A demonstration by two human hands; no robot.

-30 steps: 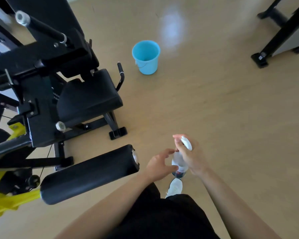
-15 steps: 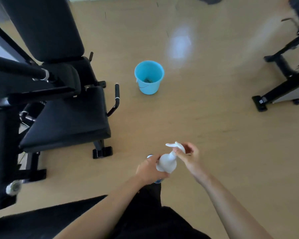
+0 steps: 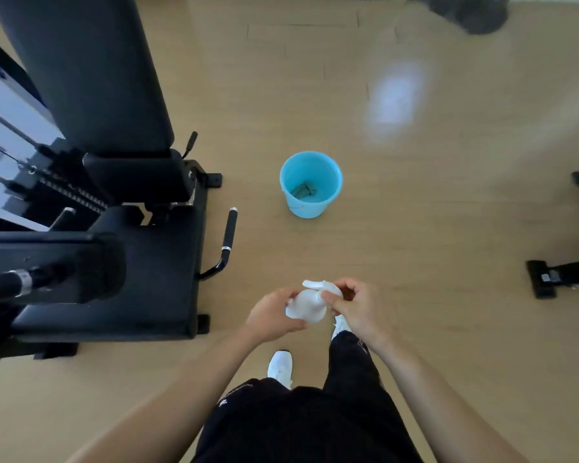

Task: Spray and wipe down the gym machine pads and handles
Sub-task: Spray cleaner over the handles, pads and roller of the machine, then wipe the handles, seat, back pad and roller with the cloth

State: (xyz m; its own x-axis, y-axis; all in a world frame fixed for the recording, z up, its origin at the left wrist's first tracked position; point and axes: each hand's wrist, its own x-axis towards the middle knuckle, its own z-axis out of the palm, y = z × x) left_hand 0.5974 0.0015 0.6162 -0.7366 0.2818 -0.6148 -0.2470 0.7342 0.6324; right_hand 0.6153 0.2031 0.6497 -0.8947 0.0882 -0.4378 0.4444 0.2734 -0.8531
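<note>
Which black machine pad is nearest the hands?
The flat seat pad, beside the side handle. The tall back pad stands upright farther away, and the small pad under it sits behind the seat.

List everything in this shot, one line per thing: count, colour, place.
spray bottle: one, white, between both hands
bucket: one, light blue, on the floor ahead
cloth: one, grey-green, inside the bucket
gym machine: one, black, left side
handle: one, black, by the seat's right edge
machine feet: two, black, right edge
shoes: two, white, on the floor below the hands
left hand: grips the bottle's body
right hand: grips the bottle's top
</note>
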